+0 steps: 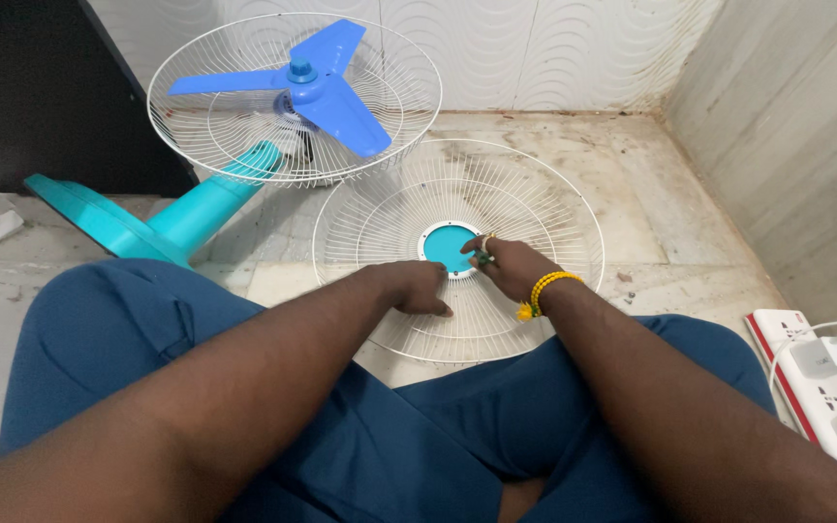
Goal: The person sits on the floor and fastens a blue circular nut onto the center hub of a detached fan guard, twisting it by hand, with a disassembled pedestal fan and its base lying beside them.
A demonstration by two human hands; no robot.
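A seated person's left hand (pixel 425 291) rests knuckles-down, fingers curled, on the white wire fan guard (pixel 535 208) lying flat on the tiled floor (pixel 670 223); the right hand (pixel 508 266) pinches a small green piece at the guard's teal hub (pixel 446 247); the fan's blue blades (pixel 317 82) stand behind, near the wall.

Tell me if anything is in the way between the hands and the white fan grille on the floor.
Nothing visible: the left hand and right hand already rest on the white fan grille, beside its teal centre cap.
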